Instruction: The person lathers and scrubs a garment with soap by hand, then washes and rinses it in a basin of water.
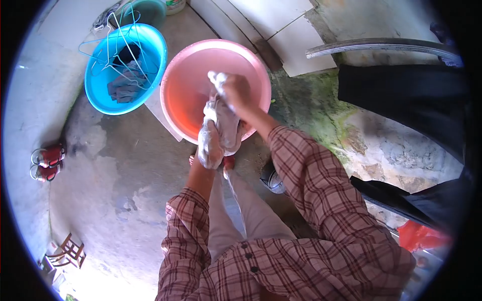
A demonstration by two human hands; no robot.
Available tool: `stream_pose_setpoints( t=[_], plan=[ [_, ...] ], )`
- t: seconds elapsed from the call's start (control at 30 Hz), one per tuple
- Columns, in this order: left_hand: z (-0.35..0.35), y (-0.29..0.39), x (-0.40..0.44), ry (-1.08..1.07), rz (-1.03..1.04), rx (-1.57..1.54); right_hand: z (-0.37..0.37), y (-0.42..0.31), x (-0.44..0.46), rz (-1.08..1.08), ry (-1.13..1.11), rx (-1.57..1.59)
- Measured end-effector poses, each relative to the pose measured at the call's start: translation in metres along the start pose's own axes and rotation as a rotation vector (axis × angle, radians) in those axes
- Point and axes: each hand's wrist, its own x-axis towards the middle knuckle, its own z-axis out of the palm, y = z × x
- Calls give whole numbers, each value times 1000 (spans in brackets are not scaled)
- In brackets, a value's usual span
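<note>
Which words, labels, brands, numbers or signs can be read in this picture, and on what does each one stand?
None can be read.
White container at the top edge: coloured marks, perhaps a label, too small and cut off to read.
Pink basin and blue basin: no writing shows.

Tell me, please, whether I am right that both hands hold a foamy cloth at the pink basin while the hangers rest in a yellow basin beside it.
Not quite: the head view shows the hangers resting in a blue basin, not a yellow one. The rest is right: the left hand and right hand hold the foamy cloth at the pink basin.
</note>
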Motion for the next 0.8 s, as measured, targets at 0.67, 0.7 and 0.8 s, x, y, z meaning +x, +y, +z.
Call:
stream_pose_setpoints(
  t=[0.67,0.7,0.8],
  plan=[
    [17,68,32,-26,231,520,-39,-27,16,473,-252,1370],
    [18,65,36,-45,274,421,-40,-30,17,442,-297,1286],
    [5,76,41,52,246,257,-48,-28,18,204,-516,641]
  ],
)
